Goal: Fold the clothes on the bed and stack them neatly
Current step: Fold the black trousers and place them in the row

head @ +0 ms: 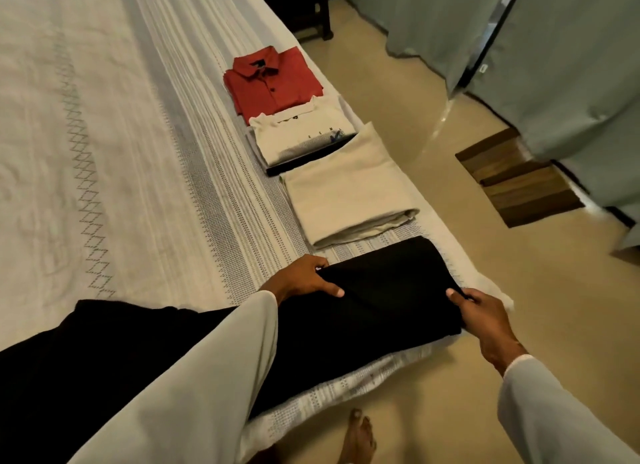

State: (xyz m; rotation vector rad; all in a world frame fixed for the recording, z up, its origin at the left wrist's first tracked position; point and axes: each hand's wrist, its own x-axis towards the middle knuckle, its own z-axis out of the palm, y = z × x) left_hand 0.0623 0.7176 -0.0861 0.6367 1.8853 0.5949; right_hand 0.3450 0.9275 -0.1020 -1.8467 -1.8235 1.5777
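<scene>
- Black garment (381,290) lies across near edge of bed (121,152), long axis running from lower left up to right, toward bed's floor-side edge; the far right end is doubled over into a fold, rest trails off left under the arm.
- Left hand (304,280) grips the top corner of the folded end, thumb flat on the cloth, fingers curled round the edge.
- Right hand (485,311) grips the outer edge of the same fold by the bed's edge, thumb on top, fingers tucked under.
- Both arms in pale long sleeves; left sleeve (207,377) crosses over the garment.
- Row of folded items beyond the black piece along the same bed edge: beige folded cloth (346,193) nearest, just apart from it; then white printed T-shirt (304,134) sitting on a dark folded piece (298,166); red polo shirt (270,79) farthest, its near edge tucked under the white one.
- Bed covered by white bedspread with woven grey stripe and diamond pattern.
- Cream tiled floor (398,100) right of bed, brown striped mat (519,179) on it, grey-green curtains (571,65) behind, dark wooden furniture leg (322,10) at top.
- Bare foot (358,436) on floor at bottom.
</scene>
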